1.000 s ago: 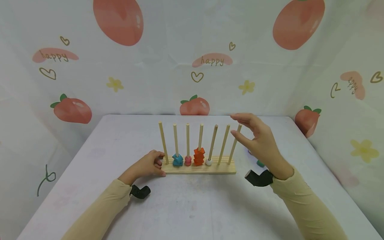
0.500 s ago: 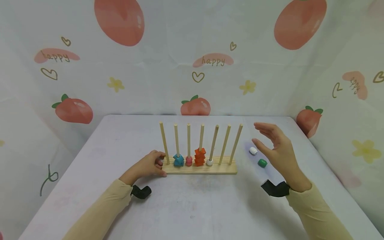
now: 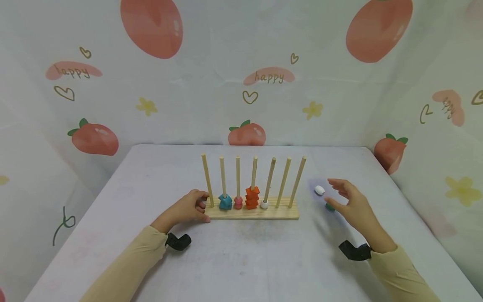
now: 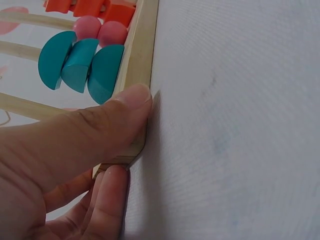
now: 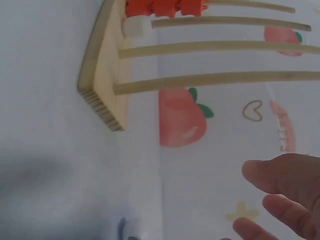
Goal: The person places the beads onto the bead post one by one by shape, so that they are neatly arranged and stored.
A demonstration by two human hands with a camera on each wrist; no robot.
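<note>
A wooden peg board (image 3: 253, 214) with several upright dowels stands mid-table. My left hand (image 3: 187, 208) grips its left end; the left wrist view shows the thumb (image 4: 120, 107) over the front edge and fingers at the end face. Three teal half-round beads (image 4: 80, 65), two pink round beads (image 3: 238, 203), an orange stack (image 3: 252, 198) and one white bead (image 3: 264, 204) sit on separate dowels. My right hand (image 3: 354, 207) hovers to the board's right, thumb and fingers apart, holding nothing. Its thumb overlaps a green bead (image 3: 329, 207); a loose white bead (image 3: 319, 190) lies just beyond.
Two dowels (image 3: 298, 181) at the board's right and one (image 3: 207, 178) at its left carry no beads. A pale cloth covers the table (image 3: 241, 260). A fruit-printed curtain (image 3: 196, 105) rises behind it.
My right hand has moved right and down from over the rightmost dowel to the loose beads, which came into sight on the way. The left hand keeps its hold on the board.
</note>
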